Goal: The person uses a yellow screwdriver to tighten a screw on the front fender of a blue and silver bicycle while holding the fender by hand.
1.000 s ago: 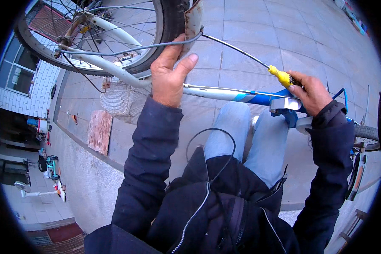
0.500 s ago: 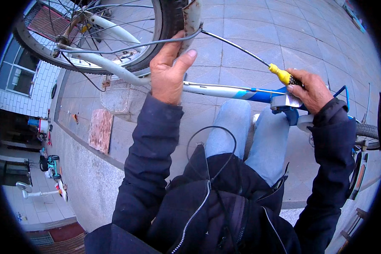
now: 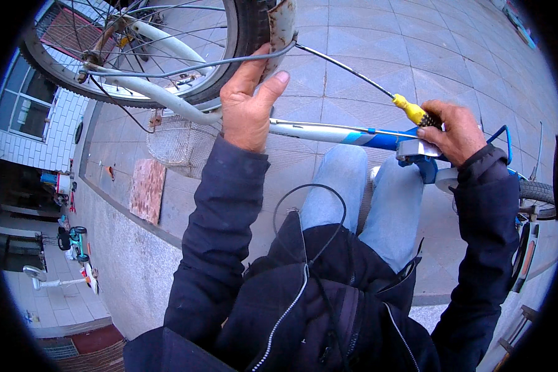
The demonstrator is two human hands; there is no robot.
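My left hand (image 3: 248,108) grips the rusty white mudguard (image 3: 282,22) beside the front tyre (image 3: 56,73), fingers curled behind a grey wire stay (image 3: 186,72), thumb up. My right hand (image 3: 452,133) is closed round the yellow-and-black handle of a screwdriver (image 3: 409,108). The long shaft slants up-left to the mudguard's edge, where the stay bends; the exact tip contact is too small to tell. The white-and-blue bicycle frame (image 3: 335,133) runs across above my knees, just below my right hand. A thin black cable (image 3: 313,185) loops over my lap.
A wire basket (image 3: 173,149) lies under the fork, near a mottled reddish board (image 3: 146,192). The bicycle's other wheel (image 3: 536,198) is at right. Small ride-on vehicles (image 3: 77,245) and a tiled wall with a window (image 3: 28,105) are at left. Paving (image 3: 452,56) surrounds the bicycle.
Compared with a second ago, the mudguard, screwdriver and both my hands sit very slightly higher in view. My grips look the same.
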